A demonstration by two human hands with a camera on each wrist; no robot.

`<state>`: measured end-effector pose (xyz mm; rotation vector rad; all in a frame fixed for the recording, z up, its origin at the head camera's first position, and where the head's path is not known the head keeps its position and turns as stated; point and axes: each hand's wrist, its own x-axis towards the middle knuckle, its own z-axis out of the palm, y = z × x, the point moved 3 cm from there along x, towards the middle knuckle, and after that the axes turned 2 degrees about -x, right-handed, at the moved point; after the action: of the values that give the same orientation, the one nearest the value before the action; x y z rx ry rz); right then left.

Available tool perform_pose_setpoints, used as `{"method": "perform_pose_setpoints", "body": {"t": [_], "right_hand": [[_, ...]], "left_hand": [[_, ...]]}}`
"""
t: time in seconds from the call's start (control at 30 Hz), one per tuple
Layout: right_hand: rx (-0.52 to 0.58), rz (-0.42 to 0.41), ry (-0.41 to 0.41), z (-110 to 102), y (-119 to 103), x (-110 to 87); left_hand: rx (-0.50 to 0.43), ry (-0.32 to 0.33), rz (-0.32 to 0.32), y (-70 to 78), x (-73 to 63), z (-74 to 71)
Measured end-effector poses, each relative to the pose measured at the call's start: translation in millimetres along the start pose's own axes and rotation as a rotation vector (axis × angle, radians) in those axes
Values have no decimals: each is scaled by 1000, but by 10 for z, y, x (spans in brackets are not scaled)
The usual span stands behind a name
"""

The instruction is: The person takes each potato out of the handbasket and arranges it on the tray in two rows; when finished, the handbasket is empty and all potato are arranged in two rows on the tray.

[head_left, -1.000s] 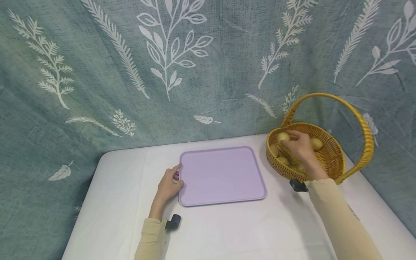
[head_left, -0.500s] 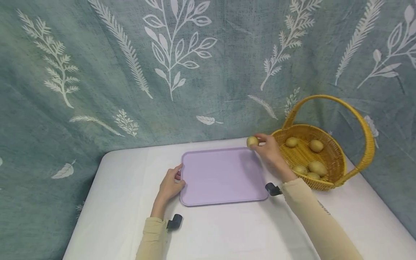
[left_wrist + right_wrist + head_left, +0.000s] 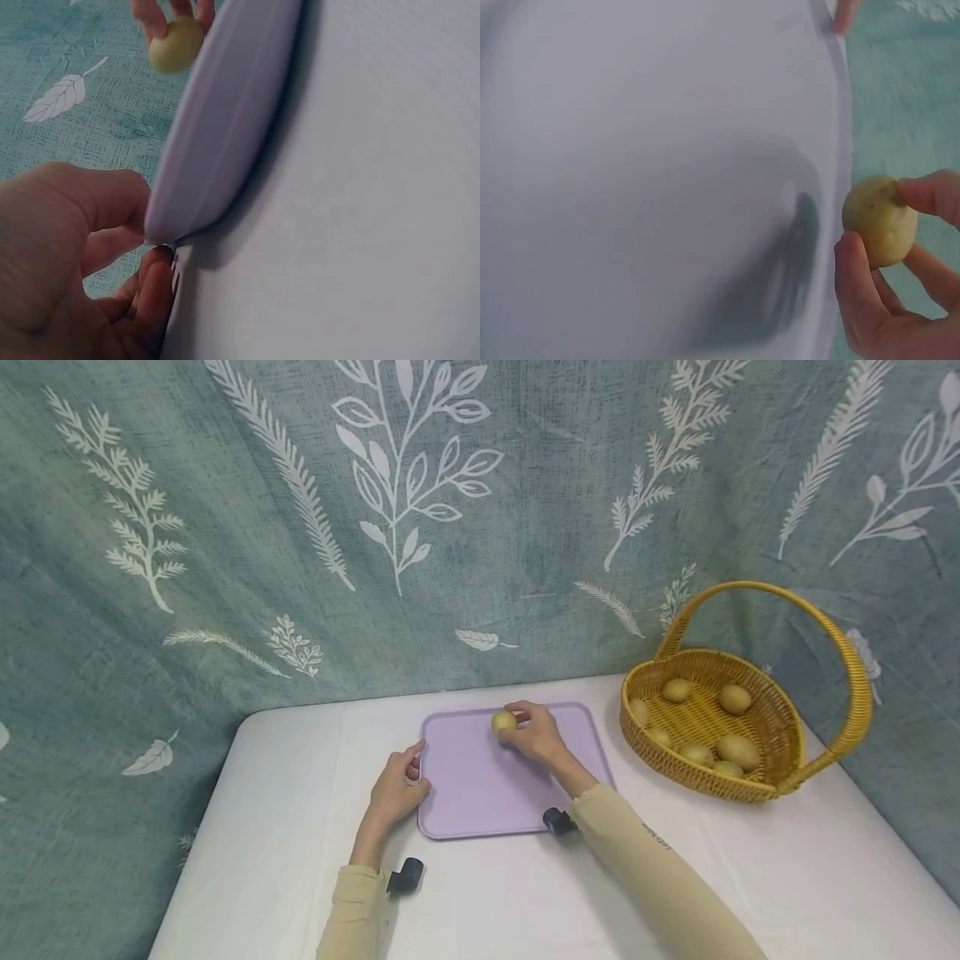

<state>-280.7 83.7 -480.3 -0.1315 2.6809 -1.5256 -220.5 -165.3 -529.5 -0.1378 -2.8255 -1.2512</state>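
My right hand [image 3: 537, 737] pinches a small yellow potato [image 3: 504, 722] between thumb and fingertips, over the back part of the lilac tray [image 3: 480, 793]. In the right wrist view the potato [image 3: 880, 222] is round with small dark eyes, and the hand's shadow falls on the tray. At the tray's left side, my left hand [image 3: 395, 787] holds the rim, thumb and fingers on it. The left wrist view has this hand [image 3: 67, 247] at the tray's edge [image 3: 217, 150], with some fingers curled near the underside. Part of those fingers is hidden.
A yellow woven basket [image 3: 637, 750] with a tall arched handle [image 3: 843, 652] stands right of the tray, holding several potatoes [image 3: 738, 750]. White cloth covers the table [image 3: 480, 902]. A green curtain [image 3: 337, 635] with leaf prints hangs behind the table.
My right hand has carried the potato from the basket leftward to above the tray. The left hand has stayed at the tray's left rim.
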Motion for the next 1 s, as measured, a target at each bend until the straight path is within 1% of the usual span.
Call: {"method": "perform_pose_setpoints", "body": {"t": [0.17, 0.27, 0.37, 0.5, 0.77, 0.87, 1.0], "right_hand": [[38, -1, 0, 306, -62, 11], [47, -9, -5, 435, -84, 16], [51, -1, -6, 524, -84, 18], [53, 7, -6, 600, -97, 18], [73, -11, -25, 711, -166, 25], [55, -20, -31, 736, -182, 32], [13, -11, -33, 734, -179, 41]], "left_hand": [[-1, 2, -3, -3, -4, -4], [-2, 8, 1, -8, -2, -6], [-3, 3, -4, -17, 4, 0], [-6, -6, -11, -11, 8, -1], [-2, -9, -10, 2, 8, -1], [-1, -9, -5, -14, 13, 7], [-7, -9, 2, -24, 14, 8]]}}
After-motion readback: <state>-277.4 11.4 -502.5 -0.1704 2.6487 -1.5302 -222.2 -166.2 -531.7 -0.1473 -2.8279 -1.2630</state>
